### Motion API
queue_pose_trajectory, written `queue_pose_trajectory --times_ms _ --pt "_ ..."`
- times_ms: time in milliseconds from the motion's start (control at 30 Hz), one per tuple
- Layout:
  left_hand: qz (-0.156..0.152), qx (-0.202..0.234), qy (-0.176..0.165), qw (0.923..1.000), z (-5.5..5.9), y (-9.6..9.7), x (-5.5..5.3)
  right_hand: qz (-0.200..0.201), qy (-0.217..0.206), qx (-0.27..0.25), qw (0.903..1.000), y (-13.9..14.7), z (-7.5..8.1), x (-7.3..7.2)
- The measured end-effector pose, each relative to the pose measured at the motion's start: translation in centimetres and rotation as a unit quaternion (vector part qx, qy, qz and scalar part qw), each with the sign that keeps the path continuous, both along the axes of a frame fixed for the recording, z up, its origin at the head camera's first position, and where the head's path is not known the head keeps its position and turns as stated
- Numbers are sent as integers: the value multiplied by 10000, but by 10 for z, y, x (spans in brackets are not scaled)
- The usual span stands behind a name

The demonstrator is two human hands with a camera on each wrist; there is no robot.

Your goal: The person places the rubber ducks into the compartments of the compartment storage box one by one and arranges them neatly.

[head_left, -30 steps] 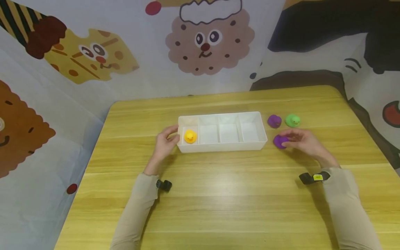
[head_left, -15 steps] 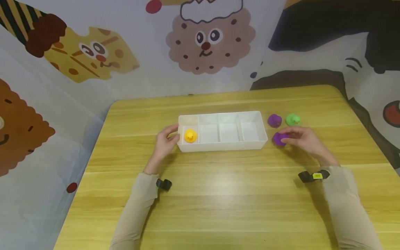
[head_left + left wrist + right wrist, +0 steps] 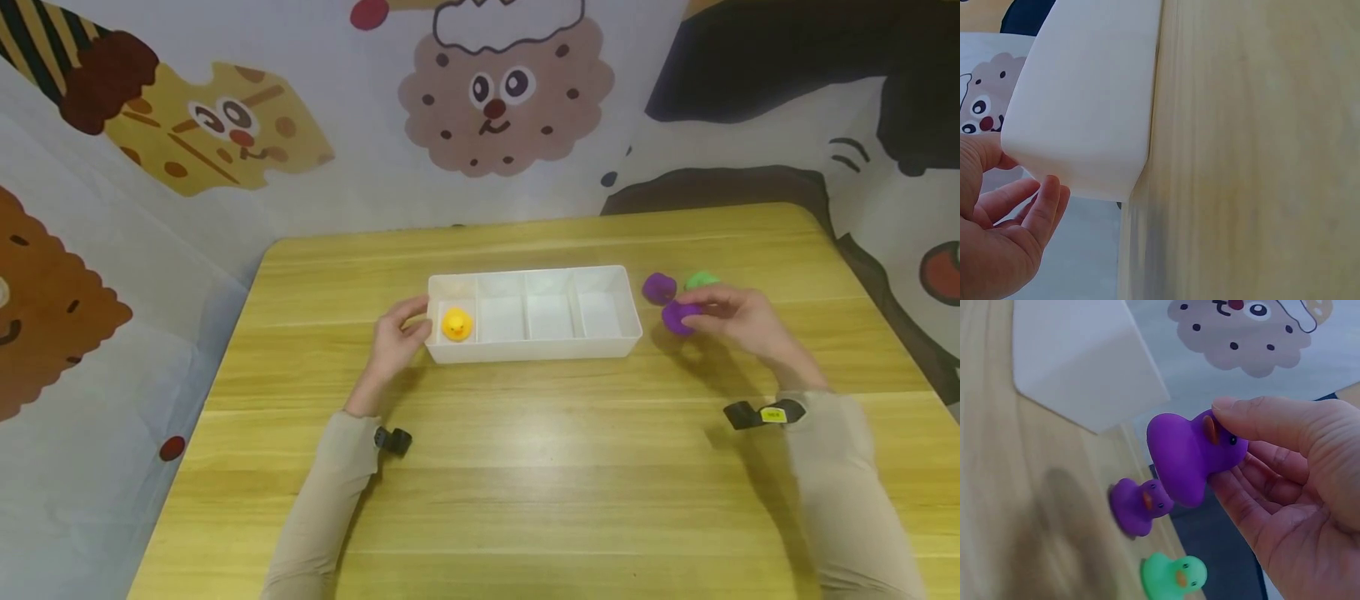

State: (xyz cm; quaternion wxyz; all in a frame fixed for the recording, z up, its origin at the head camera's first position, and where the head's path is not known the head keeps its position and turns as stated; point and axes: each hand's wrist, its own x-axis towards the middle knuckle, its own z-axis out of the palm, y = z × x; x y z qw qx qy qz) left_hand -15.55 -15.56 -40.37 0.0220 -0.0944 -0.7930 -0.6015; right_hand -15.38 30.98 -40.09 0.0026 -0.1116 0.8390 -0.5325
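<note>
A long white box [image 3: 525, 351] with several compartments stands mid-table, a yellow rubber duck [image 3: 457, 324] in its leftmost one. My left hand [image 3: 397, 335] rests its fingertips against the left end of the box, by the rim; the left wrist view shows loosely bent fingers [image 3: 1041, 209] there. To the right of the box, my right hand [image 3: 738, 321] pinches a purple rubber duck [image 3: 1188, 453] between thumb and fingers, lifted over the table. Behind it, another purple duck [image 3: 659, 288] and a green duck [image 3: 701, 281], partly covered by the hand in the head view, sit on the table.
The wooden table [image 3: 525, 483] backs onto a cloth with cartoon prints [image 3: 506, 108]. Cameras are strapped at both wrists, the right camera [image 3: 761, 414] hanging over the table. The box's right wall [image 3: 1085, 362] lies close to the held duck.
My right hand has raised the purple duck off the table, moving slightly back, and now overlaps the green duck. The left hand and the box have stayed put.
</note>
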Motion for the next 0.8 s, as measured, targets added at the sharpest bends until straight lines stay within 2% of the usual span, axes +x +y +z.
queue_pose_trajectory --times_ms 233,467,800 --pt "32 -32 9 10000 0 1 0 121 314 -59 9994 -1 15 -4" --pt "59 34 18 10000 0 1 0 9 245 73 9997 -4 28 -9" --pt "36 47 -26 10000 1 1 1 -136 204 659 9975 -15 48 -16"
